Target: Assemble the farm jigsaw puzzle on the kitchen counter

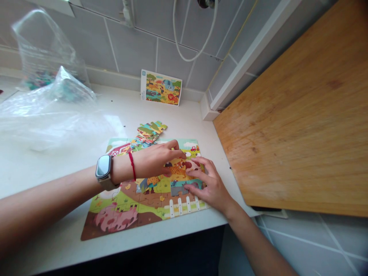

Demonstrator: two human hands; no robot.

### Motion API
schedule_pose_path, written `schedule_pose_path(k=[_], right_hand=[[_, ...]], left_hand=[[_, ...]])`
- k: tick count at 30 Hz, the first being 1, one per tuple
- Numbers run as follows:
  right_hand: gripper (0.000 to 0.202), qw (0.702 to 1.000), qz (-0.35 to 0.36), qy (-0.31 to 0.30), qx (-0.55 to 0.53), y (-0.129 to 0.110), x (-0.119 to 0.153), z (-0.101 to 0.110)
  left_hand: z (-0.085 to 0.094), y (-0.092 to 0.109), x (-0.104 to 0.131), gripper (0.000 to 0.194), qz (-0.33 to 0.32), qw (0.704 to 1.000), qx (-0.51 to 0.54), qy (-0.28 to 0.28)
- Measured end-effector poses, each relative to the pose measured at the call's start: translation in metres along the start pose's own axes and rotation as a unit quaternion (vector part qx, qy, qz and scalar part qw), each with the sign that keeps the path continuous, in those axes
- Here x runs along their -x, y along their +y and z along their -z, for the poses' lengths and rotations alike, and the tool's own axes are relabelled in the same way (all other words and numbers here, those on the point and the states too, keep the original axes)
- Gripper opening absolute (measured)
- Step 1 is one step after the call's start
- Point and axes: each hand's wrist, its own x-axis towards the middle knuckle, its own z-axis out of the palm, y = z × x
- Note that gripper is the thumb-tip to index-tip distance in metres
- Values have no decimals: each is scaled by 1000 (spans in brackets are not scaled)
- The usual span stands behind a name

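An assembled jigsaw puzzle of a farm scene, with a pink pig at its lower left, lies on the counter. Over its upper middle is my left hand, fingers curved and apart, nothing visibly held. My right hand rests at the puzzle's right side with fingers spread. Between the hands lies an orange spotted puzzle piece, close to my right fingertips. A blue-grey piece sits by my right thumb; whether the thumb touches it I cannot tell. Loose puzzle pieces are heaped at the puzzle's top edge.
A picture card with safari animals leans against the tiled wall. Clear plastic bags, one with colourful pieces inside, stand on the white counter at left. A wooden board borders the right side. A white cable hangs above.
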Motion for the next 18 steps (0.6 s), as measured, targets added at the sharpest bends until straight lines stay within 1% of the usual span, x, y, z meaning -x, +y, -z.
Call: schedule_pose_path(k=[2,4,6,8,10,13,15,18], right_hand=[[14,999,35,3,-2,-1,-2,1],[7,998,68,0,-3,-2,-4,1],[7,996,86,-6,5,-3,-5,2],[7,996,89,-8,22,-4,-5,2],[10,996,82,-9,47,-4,-3,2],[18,994,86,-31,54,-2,0,0],[22,993,99,-51,46,0,2,-2],[25,990,113,-60,52,2,2,-2]], left_hand=[[3,-1,-1,58,5,1000,30,1],[7,-3,-3,46,8,998,63,7],[11,-5,-5,34,21,995,96,6],[15,-6,-6,25,42,991,130,3],[18,-5,-6,23,60,985,159,-3],[23,2,-6,24,54,982,180,-27],[26,7,-4,26,48,984,167,-37],[27,11,-3,25,62,991,121,-19]])
